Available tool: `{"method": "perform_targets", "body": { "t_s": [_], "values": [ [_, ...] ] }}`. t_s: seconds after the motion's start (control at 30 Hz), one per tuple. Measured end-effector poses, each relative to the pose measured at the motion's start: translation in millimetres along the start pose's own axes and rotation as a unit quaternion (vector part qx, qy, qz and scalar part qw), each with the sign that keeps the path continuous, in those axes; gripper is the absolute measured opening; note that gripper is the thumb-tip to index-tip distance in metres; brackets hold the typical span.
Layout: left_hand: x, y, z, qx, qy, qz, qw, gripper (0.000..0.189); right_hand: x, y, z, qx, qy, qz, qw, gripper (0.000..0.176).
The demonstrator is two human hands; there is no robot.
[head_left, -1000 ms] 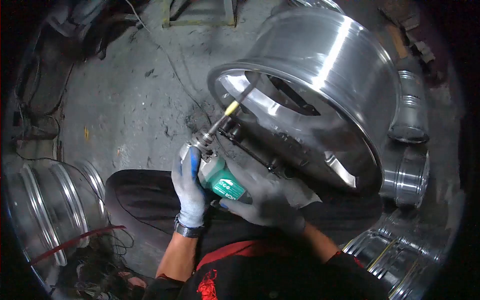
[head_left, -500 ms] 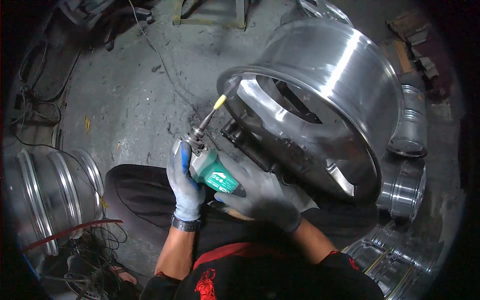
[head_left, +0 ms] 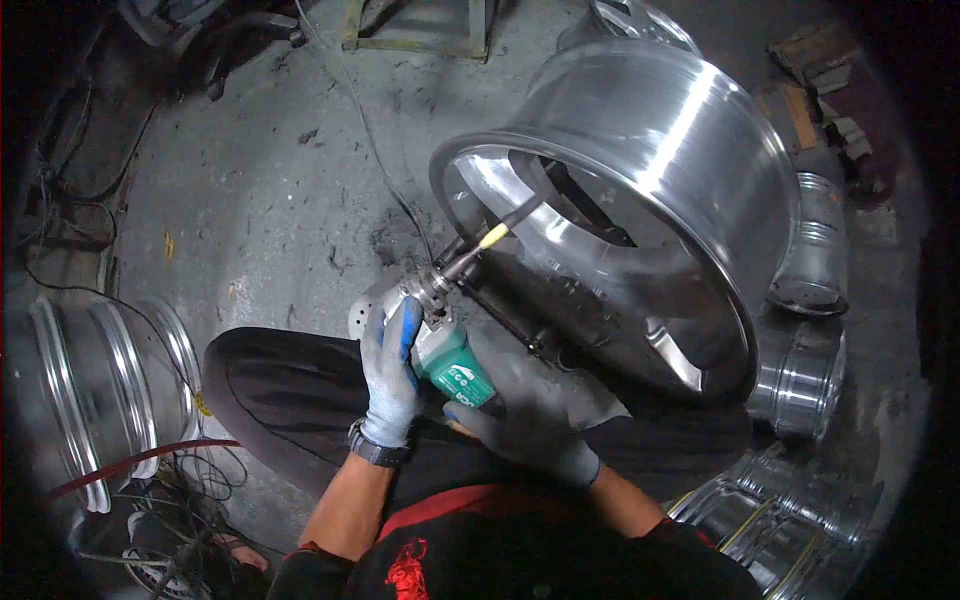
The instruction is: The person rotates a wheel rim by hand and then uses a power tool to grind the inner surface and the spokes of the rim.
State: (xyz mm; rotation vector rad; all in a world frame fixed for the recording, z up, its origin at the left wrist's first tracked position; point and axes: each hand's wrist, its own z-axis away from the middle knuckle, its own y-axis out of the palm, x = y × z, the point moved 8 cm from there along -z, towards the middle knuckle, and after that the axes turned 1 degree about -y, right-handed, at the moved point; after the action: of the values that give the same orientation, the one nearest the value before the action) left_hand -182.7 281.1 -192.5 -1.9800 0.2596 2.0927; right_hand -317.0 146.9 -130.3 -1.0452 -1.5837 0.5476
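A green angle grinder (head_left: 462, 372) with a metal head lies across my lap, gripped in both gloved hands. My left hand (head_left: 390, 365) wraps round the side of its head, thumb along the top. Blurred by motion, my right hand (head_left: 530, 415) closes round the body and rear. From the head a long spindle (head_left: 462, 265) with a yellow band points up and right, its dark tip (head_left: 525, 212) overlapping the inside of a large silver wheel rim (head_left: 680, 140). The rim lies tilted with its open face toward me, and bright spokes show inside.
More rims stand on the left (head_left: 85, 390), at the right (head_left: 810, 240) and at lower right (head_left: 760, 530). Tangled cables (head_left: 200, 480) lie at lower left. A thin cord (head_left: 365, 130) crosses the floor. A metal frame (head_left: 415, 45) stands at the top.
Both hands have moved right with the grinder. The spindle tip has shifted from near the rim's left edge to farther inside, and it points more to the right. The rim looks nearly unmoved.
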Motion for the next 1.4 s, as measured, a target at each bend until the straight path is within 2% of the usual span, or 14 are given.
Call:
{"method": "perform_targets", "body": {
  "t_s": [0.2,0.3,0.37,0.47,0.7,0.77,0.97,1.07,1.13,1.17,1.2,1.23,1.27,1.4],
  "values": [
    [2,-10,0,0.004,0.17,-0.263,0.95,0.076,5,1,-25,0.125,0.059,-0.054,0.989,0.091],
    [-20,-14,8,-0.051,0.232,-0.248,0.939,0.06,3,7,-30,0.172,0.037,-0.042,0.984,0.089],
    [-21,-17,8,-0.051,0.263,-0.26,0.928,0.077,-3,9,-34,0.148,0.03,-0.064,0.986,0.088],
    [-2,-23,-1,-0.038,0.164,-0.219,0.961,0.079,-8,9,-37,0.118,0.014,-0.081,0.99,0.089],
    [-17,0,13,-0.002,0.186,-0.266,0.946,0.05,-6,-2,-10,0.157,0.095,-0.079,0.98,0.092],
    [7,4,7,0.041,-0.03,-0.003,0.999,0.034,-4,-5,0,0.158,0.123,-0.085,0.976,0.092],
    [-6,18,20,0.033,-0.004,0.049,0.998,0.038,-10,-3,17,0.181,0.19,-0.085,0.961,0.091],
    [6,11,17,0.046,-0.096,0.076,0.991,0.037,-7,-5,11,0.158,0.163,-0.092,0.97,0.09],
    [3,0,13,0.014,0.007,-0.003,1.0,0.031,-9,-4,4,0.148,0.15,-0.101,0.972,0.09],
    [-20,-1,21,-0.013,0.234,-0.256,0.938,0.027,-8,-1,-1,0.149,0.118,-0.099,0.977,0.088],
    [15,-17,12,-0.015,0.07,-0.051,0.996,0.03,-6,1,-6,0.149,0.086,-0.096,0.98,0.086],
    [36,-15,10,-0.017,-0.101,0.157,0.982,0.035,-7,2,-11,0.147,0.088,-0.096,0.98,0.086],
    [-24,-9,14,-0.01,0.142,-0.25,0.958,0.04,-4,1,-19,0.13,0.059,-0.104,0.984,0.086],
    [-32,-17,6,-0.042,0.228,-0.255,0.939,0.064,-4,3,-37,0.169,0.06,-0.103,0.978,0.087]
  ]
}}
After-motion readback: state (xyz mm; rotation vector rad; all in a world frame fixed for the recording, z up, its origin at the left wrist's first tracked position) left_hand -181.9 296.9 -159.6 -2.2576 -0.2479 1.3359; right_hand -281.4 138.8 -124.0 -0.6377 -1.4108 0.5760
